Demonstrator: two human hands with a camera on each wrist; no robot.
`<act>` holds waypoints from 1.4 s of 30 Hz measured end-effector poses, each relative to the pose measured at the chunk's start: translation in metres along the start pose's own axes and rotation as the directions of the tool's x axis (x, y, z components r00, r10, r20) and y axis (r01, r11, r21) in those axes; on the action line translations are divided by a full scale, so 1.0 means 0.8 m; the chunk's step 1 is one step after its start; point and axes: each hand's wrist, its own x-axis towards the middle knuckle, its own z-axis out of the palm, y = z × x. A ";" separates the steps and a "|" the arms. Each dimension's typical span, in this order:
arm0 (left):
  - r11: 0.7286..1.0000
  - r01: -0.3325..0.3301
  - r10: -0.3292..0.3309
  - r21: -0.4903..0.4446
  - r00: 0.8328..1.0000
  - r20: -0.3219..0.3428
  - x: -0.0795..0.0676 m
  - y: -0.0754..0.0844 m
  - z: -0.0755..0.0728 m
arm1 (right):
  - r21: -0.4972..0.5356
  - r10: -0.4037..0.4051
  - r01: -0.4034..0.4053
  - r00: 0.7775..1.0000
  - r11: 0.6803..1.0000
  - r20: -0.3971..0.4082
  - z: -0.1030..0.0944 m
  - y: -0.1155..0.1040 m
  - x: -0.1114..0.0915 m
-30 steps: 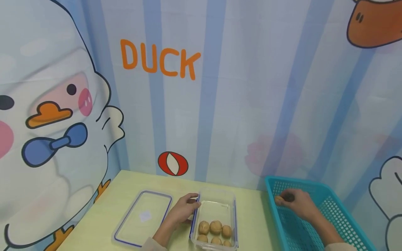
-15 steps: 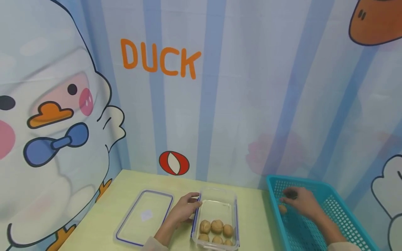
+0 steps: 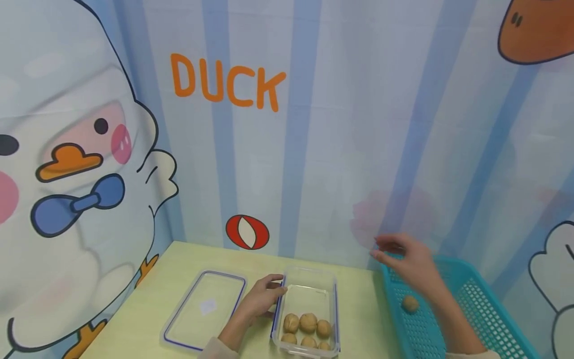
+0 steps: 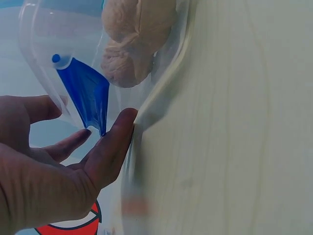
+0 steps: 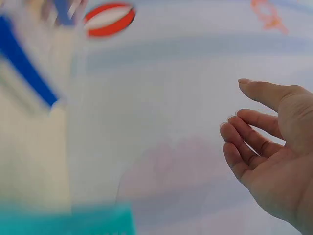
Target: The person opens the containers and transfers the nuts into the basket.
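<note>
A clear plastic food container [image 3: 309, 299] with blue-edged sides stands on the table, several walnuts [image 3: 308, 323] gathered at its near end. At the container's left wall, my left hand [image 3: 261, 297] touches the side with fairly straight fingers. The left wrist view shows its fingertips against the clear wall beside a blue latch [image 4: 88, 95]. My right hand [image 3: 410, 262] is raised over the left rim of a turquoise basket [image 3: 489, 304], fingers loosely bent and holding nothing. One walnut [image 3: 410, 304] lies inside the basket, below that hand.
Left of the container, a clear lid with a blue seal [image 3: 206, 309] lies flat on the pale yellow table [image 3: 358, 304]. Behind the table hangs a striped curtain [image 3: 341, 149] with duck pictures. The basket stands at the table's right side.
One second ago my right hand held a walnut inside the basket. It let go, the walnut stayed in the basket, and the hand rose. The left hand kept its place.
</note>
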 end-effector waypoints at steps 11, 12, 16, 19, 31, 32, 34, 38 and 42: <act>1.000 0.002 -0.002 -0.004 1.000 0.005 0.001 -0.001 -0.002 | 0.164 -0.135 0.134 0.991 0.977 -0.006 0.090 -0.066 0.003; 1.000 0.001 -0.001 -0.005 1.000 0.005 0.001 -0.001 -0.003 | 0.178 -0.136 0.134 0.991 0.975 0.003 0.099 -0.067 0.002; 1.000 -0.007 0.007 -0.004 1.000 0.006 0.003 0.001 -0.001 | 0.223 -0.118 0.106 0.992 0.969 0.041 0.132 -0.070 -0.001; 1.000 -0.012 0.012 0.004 1.000 0.008 0.005 0.002 0.000 | 0.242 -0.102 0.082 0.992 0.967 0.071 0.155 -0.068 -0.003; 1.000 -0.012 0.012 0.002 1.000 -0.007 0.003 -0.001 0.000 | 0.231 -0.141 0.086 0.962 0.969 0.234 0.223 -0.033 -0.016; 1.000 -0.011 0.011 0.001 1.000 -0.007 0.003 -0.001 0.000 | 0.225 -0.138 0.081 0.957 0.971 0.256 0.227 -0.029 -0.018; 1.000 -0.005 0.005 0.000 1.000 -0.005 0.002 0.000 -0.001 | 0.216 -0.124 0.058 0.945 0.975 0.303 0.232 -0.023 -0.020; 1.000 0.001 -0.001 0.005 1.000 -0.004 0.002 0.000 -0.001 | 0.180 -0.116 0.052 0.923 0.982 0.367 0.240 -0.014 -0.027; 1.000 -0.012 0.012 0.005 1.000 0.002 0.001 -0.001 -0.001 | 0.151 -0.139 0.085 0.910 0.985 0.391 0.243 -0.013 -0.030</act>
